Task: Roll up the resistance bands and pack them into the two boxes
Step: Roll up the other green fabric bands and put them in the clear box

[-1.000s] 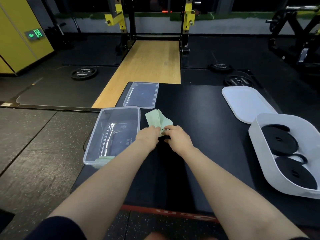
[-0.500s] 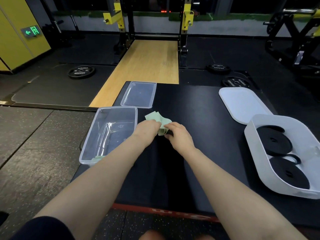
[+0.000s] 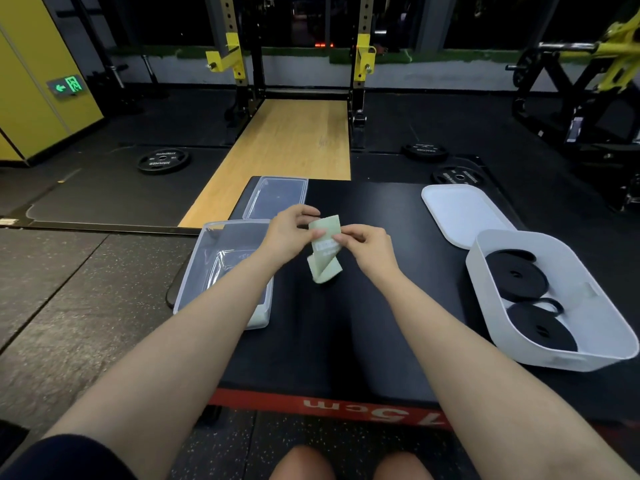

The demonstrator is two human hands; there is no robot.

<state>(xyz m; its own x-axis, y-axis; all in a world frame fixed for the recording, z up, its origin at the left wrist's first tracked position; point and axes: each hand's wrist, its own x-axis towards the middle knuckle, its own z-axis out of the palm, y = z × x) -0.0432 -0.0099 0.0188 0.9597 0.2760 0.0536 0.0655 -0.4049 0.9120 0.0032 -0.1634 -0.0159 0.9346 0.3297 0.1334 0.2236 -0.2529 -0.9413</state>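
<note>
Gym, black worktop (image 3: 381, 306). Left hand (image 3: 289, 233) & right hand (image 3: 369, 245) each pinch green band (image 3: 325, 249); tail hangs below grip. Advice: roll tight, edges aligned.

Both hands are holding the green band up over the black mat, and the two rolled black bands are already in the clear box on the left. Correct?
Not quite. The head view shows the rolled black bands in the white box on the right, not the clear box. The left hand and right hand do hold the green band.

Dim gym — rack (image 3: 298, 57), rubber floor (image 3: 69, 289)
</note>
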